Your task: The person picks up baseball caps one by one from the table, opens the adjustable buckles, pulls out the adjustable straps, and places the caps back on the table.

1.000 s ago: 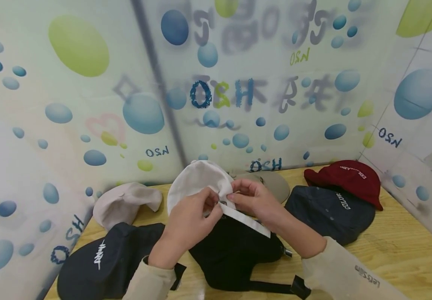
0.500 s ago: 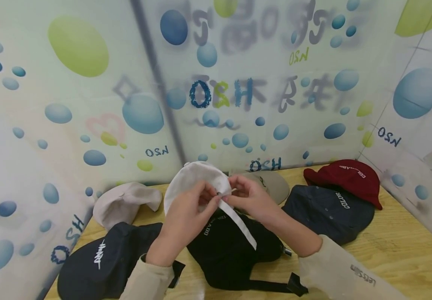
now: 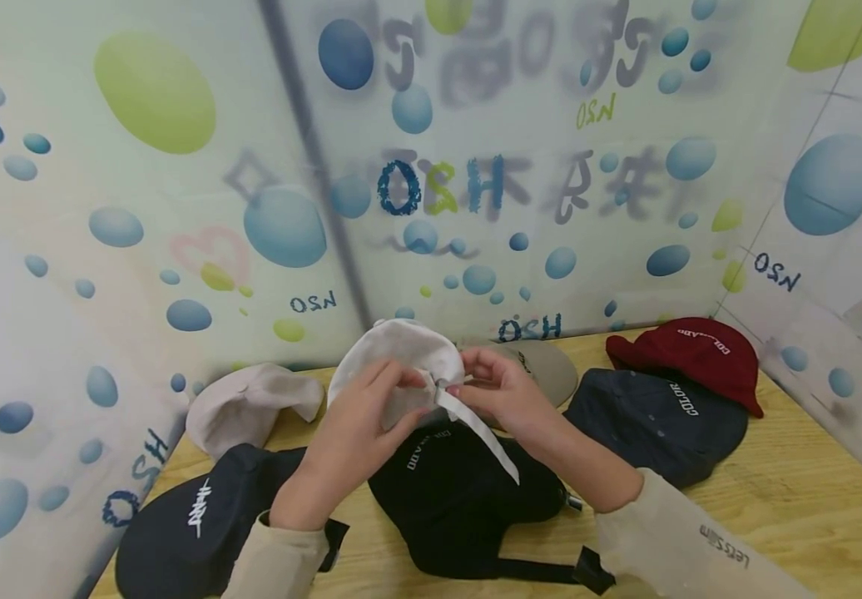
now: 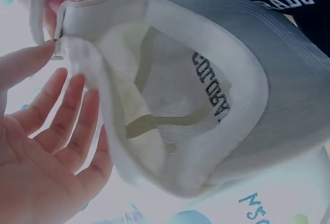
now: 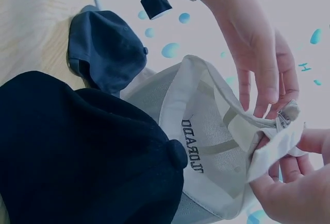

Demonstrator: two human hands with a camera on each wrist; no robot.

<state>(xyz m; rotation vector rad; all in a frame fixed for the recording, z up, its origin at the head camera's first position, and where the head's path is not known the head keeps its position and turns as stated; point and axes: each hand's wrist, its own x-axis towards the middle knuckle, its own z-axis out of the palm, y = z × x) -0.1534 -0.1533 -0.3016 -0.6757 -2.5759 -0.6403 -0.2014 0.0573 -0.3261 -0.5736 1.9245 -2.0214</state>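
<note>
A white cap [image 3: 382,353] is held up in the middle of the head view, its inside and COLORADO stitching showing in the left wrist view. At its back, my right hand [image 3: 517,403] pinches the band beside the metal buckle [image 5: 282,120]. A white strap [image 3: 485,434] hangs loose from there. My left hand [image 3: 352,433] is at the buckle's other side, thumb and fingers spread apart. In the left wrist view its thumb touches the strap end and its straight fingers [image 4: 75,110] lie along the rim. Below the hands lies a black cap [image 3: 461,507].
A dark navy cap [image 3: 169,532] and a pale cap [image 3: 240,408] lie left on the wooden table [image 3: 798,499]. Behind the right hand is a beige cap [image 3: 554,370]. A dark blue cap [image 3: 648,433] and a red cap [image 3: 708,358] overlap at right. Patterned walls [image 3: 431,283] enclose the table.
The left hand has loosened its pinch at the buckle and shifted slightly left, its thumb and fingers parting. The strap's free end has swung down and moved a little; the right hand still pinches.
</note>
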